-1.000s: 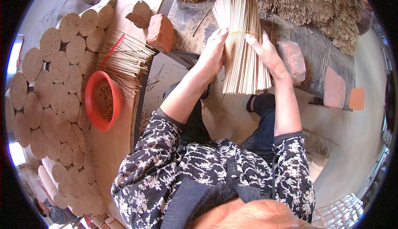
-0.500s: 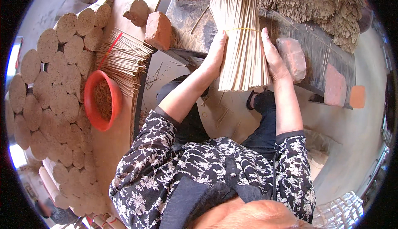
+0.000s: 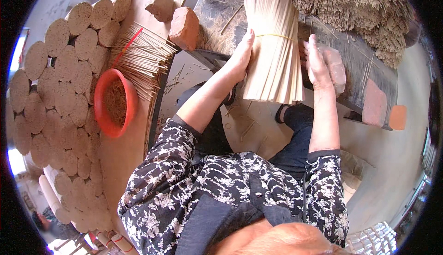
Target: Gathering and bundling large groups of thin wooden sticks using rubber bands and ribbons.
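Bundle of thin pale wooden sticks (image 3: 272,66), circled by a yellow band (image 3: 279,36) and spreading at its lower end, between the person's two hands. The left hand (image 3: 241,55) lies against its left side, thumb extended; the other fingers are hidden, so its closure cannot be told. The right hand (image 3: 316,66) is open and empty, just beside the bundle. Beyond lies a dark worktop (image 3: 217,12) bearing a reddish brick (image 3: 184,28). To the left, a red bowl (image 3: 98,102) of brown strands adjoins loose sticks (image 3: 147,59). Farther off: stacked cylindrical bundles (image 3: 60,86) and a brown heap (image 3: 332,1).
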The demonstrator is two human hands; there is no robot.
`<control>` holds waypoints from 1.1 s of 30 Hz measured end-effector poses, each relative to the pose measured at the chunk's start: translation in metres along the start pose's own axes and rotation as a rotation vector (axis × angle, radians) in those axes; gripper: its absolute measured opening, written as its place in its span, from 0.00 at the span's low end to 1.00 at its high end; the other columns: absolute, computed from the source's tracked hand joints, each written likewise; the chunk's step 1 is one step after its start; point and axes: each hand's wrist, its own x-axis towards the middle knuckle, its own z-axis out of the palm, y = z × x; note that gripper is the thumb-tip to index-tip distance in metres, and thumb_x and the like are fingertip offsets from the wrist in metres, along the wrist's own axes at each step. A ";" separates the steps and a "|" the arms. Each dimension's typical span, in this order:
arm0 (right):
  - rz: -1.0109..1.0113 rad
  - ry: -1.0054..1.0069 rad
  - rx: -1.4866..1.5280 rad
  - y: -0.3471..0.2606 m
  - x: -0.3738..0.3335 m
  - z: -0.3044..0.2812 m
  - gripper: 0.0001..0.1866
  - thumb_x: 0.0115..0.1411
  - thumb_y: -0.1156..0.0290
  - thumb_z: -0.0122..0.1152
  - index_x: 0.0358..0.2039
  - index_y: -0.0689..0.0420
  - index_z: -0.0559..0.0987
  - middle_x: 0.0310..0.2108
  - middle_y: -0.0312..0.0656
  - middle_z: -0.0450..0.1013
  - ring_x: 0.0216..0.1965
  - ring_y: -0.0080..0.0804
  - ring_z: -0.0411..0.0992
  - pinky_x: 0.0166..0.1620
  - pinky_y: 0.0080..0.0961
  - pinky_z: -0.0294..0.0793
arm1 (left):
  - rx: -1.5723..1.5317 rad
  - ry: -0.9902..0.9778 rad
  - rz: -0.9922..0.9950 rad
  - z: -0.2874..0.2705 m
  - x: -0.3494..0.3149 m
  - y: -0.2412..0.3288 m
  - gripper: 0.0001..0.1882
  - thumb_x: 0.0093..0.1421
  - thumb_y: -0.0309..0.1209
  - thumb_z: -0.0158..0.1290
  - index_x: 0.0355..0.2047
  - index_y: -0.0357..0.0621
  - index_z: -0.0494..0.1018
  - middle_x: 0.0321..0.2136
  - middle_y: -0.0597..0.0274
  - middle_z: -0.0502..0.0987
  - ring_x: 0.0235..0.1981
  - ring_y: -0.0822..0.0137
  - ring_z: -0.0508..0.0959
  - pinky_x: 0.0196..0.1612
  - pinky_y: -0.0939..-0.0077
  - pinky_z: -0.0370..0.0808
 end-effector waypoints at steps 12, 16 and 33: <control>-0.052 0.128 -0.120 -0.007 -0.006 -0.001 0.31 0.65 0.44 0.46 0.40 0.64 0.77 0.38 0.43 0.74 0.40 0.27 0.71 0.45 0.26 0.71 | -0.108 -0.130 0.043 0.023 0.010 -0.014 0.31 0.68 0.54 0.35 0.55 0.37 0.63 0.50 0.53 0.71 0.51 0.66 0.69 0.56 0.69 0.65; 0.014 -0.054 0.040 -0.019 -0.022 0.021 0.40 0.63 0.40 0.46 0.57 0.68 0.66 0.53 0.50 0.69 0.52 0.32 0.67 0.56 0.28 0.66 | -0.163 -0.179 0.050 0.026 0.001 -0.008 0.32 0.68 0.54 0.35 0.58 0.38 0.58 0.50 0.53 0.69 0.51 0.66 0.69 0.55 0.67 0.66; -0.920 0.089 -0.087 -0.089 -0.031 0.082 0.43 0.66 0.37 0.19 0.65 0.63 0.50 0.63 0.48 0.54 0.63 0.37 0.53 0.65 0.34 0.50 | 0.211 -0.222 1.153 0.044 0.003 0.095 0.37 0.68 0.52 0.32 0.65 0.34 0.45 0.63 0.46 0.52 0.65 0.55 0.52 0.66 0.64 0.45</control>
